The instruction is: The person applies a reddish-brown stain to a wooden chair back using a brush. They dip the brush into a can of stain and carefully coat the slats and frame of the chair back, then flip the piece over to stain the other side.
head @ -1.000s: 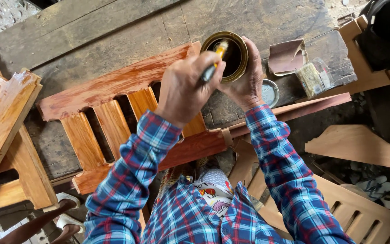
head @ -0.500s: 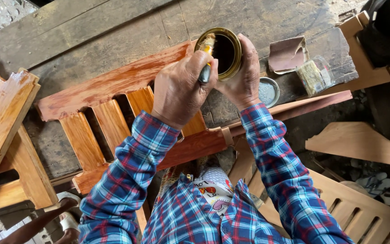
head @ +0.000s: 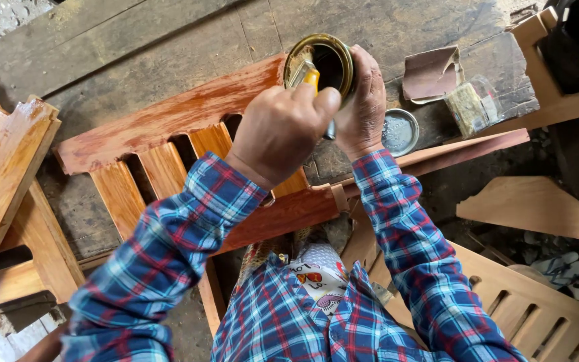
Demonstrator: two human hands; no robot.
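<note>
Both hands meet at the tin (head: 333, 62): right hand (head: 364, 100) grips its side. Left hand (head: 283, 131) holds a brush (head: 305, 72), bristles angled up-left onto the rim.

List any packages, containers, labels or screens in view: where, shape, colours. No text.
Round tin can: open, brass-coloured rim, dark inside, held by the right hand; the left hand holds a brush at its mouth.
Can lid: round, grey metal, flat on the workbench right of the hands.
Clear plastic packet: yellowish contents, further right.
No screens or signs.
</note>
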